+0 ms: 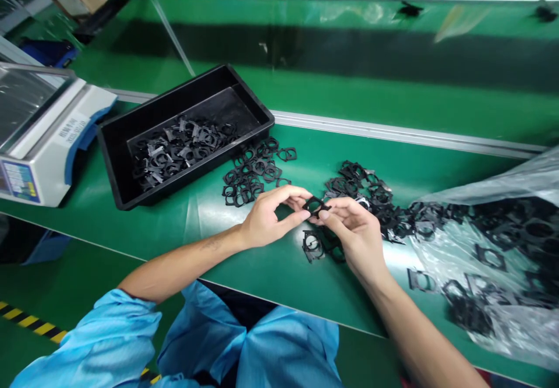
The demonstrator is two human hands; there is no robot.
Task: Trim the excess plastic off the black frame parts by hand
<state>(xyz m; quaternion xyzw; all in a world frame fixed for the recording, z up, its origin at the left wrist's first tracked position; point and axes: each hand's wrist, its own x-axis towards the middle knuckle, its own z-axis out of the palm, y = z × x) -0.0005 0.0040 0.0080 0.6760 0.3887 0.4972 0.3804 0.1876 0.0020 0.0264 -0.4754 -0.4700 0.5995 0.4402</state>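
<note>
My left hand and my right hand meet above the green table, and both pinch one small black plastic frame part between thumb and fingers. Under my right hand lie a few more black parts. One heap of the same parts lies just beyond my left hand. Another heap lies beyond my right hand.
A black tray with several parts stands at the left. A white weighing scale is at the far left. On the right, a clear plastic bag spills black parts. A metal rail borders the table's far side.
</note>
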